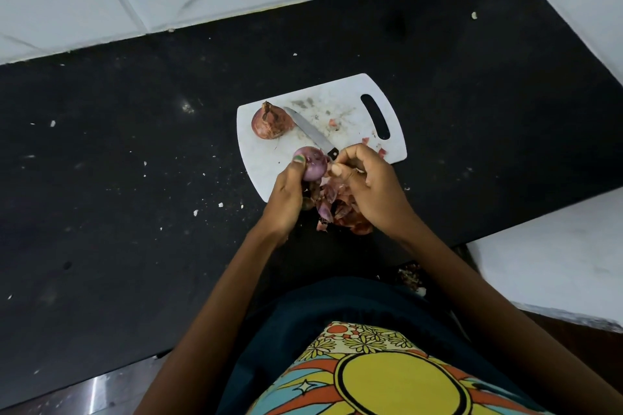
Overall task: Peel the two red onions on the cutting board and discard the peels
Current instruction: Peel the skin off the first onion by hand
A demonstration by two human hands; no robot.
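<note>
White plastic makes up the cutting board, which lies at an angle on the black speckled worktop, its handle slot toward the right. On the board's far left corner sits an unpeeled red onion, its dry brown-red skin on and its stem tip pointing up. Just beside it lies a knife, the blade running diagonally from near that onion toward the near edge, the dark handle end partly hidden by the hands.

Above the near edge of the board, the left hand holds the second red onion, which shows smooth purple flesh; the thumb curls over its top and the other fingers wrap underneath, out of sight. The right hand is touching that onion from the right, its fingers curled in and pinching at the onion's side; what exactly sits between the fingertips is too small to tell.

A heap of loose onion peels lies below and between the hands, spilling off the board's near corner onto the worktop. A few small pink scraps are scattered over the board near the slot.
</note>
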